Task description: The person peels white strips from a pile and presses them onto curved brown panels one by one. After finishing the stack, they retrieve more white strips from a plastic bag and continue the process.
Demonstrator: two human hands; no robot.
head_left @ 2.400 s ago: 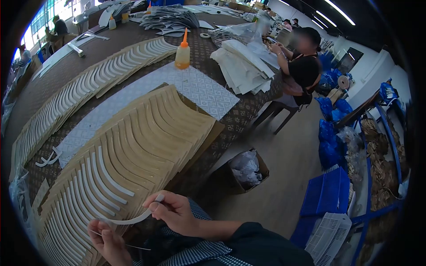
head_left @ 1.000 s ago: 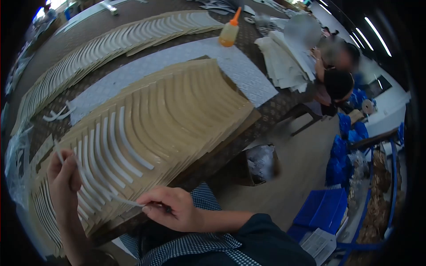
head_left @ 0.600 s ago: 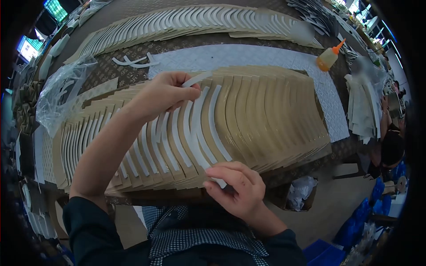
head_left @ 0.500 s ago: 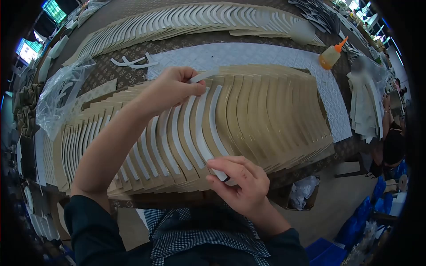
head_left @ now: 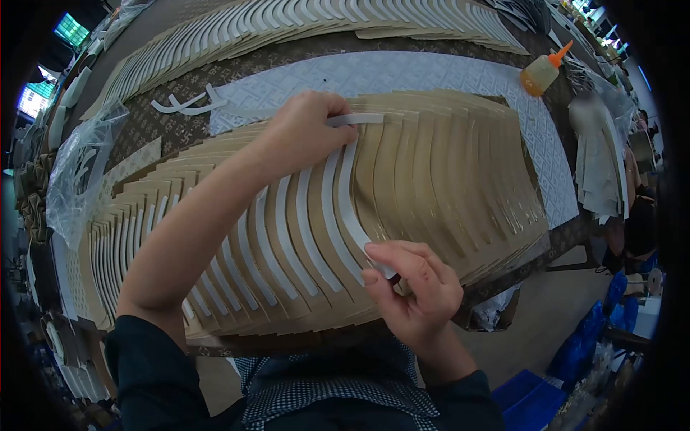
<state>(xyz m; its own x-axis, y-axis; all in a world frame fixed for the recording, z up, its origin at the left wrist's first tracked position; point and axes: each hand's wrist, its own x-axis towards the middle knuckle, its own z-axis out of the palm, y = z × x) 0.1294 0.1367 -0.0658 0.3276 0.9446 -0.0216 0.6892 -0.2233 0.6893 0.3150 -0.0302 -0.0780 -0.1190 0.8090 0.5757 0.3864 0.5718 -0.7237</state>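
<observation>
My left hand is closed around a loose white strip, which sticks out to the right of the fingers. Its fingertips are close to the upper end of a curved white strip lying on a fanned stack of brown curved pieces. At the lower end of that curved strip, the thumb and fingers of my right hand pinch together. Something small and dark shows by these fingertips, too hidden to name. More white strips lie along the brown pieces to the left, one per piece.
Beyond the stack, loose white strips lie by a pale patterned sheet. A glue bottle with an orange tip stands at the right. Another fanned row spans the back. A clear plastic bag is at the left.
Both hands have moved right to the neighbouring strip. My right hand now pinches the lower end of the strip that was rightmost on the stack. The view has shifted slightly.
</observation>
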